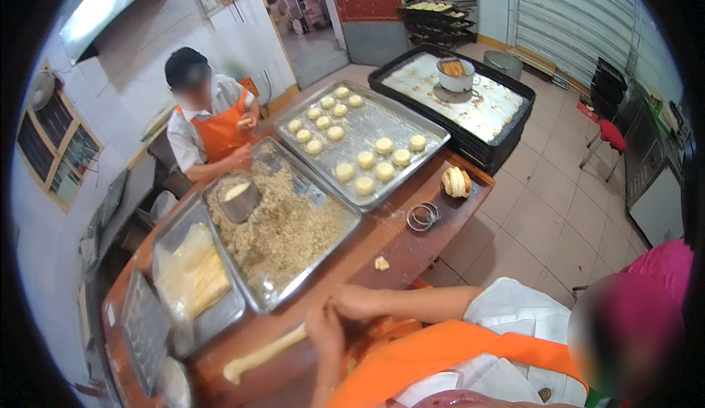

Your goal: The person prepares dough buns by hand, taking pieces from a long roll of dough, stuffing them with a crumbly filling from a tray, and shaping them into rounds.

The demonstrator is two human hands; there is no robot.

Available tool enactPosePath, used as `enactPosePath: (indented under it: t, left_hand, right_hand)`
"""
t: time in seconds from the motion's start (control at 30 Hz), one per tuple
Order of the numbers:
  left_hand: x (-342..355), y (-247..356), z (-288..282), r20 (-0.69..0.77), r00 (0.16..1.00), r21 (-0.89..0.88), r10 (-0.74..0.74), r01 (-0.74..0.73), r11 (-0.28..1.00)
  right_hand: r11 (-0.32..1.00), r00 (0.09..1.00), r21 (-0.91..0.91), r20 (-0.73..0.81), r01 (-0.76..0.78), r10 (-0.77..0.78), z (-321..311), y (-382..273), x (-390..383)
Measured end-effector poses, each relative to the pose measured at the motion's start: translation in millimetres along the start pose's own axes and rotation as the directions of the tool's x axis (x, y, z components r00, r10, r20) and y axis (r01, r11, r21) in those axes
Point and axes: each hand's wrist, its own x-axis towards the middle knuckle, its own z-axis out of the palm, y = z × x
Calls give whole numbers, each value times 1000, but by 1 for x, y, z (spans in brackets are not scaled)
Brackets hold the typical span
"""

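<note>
A pale dough rope (pixel 258 355) lies on the brown wooden table, its thicker end pointing left. Closed around the near end of this rope is my left hand (pixel 323 329). Right beside it, my right hand (pixel 356 302) has its fingers curled in against the left; whatever they hold is hidden. A small dough scrap (pixel 382 263) sits on the table beyond my right forearm. Farther off are several thin metal rings (pixel 422 217) and a layered lump of dough (pixel 456 182) near the right corner.
Across the table, a co-worker (pixel 213 125) in an orange apron handles a small piece. Trays hold crumbly filling (pixel 283 243) with a metal pot (pixel 240 201), dough rounds (pixel 365 160), and a plastic-covered dough slab (pixel 192 272). Black baking trays (pixel 485 107) are stacked behind. Someone in pink (pixel 664 268) is close at right.
</note>
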Motion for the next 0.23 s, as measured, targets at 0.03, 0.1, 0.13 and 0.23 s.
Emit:
enactPosePath:
  t: [0.03,0.1,0.13,0.23]
  left_hand:
    - [-2,1,-5,20,998,-99,-54,56,993]
    - [3,-24,10,36,995,-214,-98,103,971]
    - [2,-28,16,61,991,-251,-122,134,959]
    - [8,-44,33,91,996,-182,-14,31,983]
  right_hand:
    - [1000,1000,-18,25,11,-11,11,5,-3]
    - [999,999,37,-50,21,-19,7,12,-6]
    - [998,985,-3,-162,67,-67,2,1,-17]
    - [888,994,-447,47,110,-99,6,36,-5]
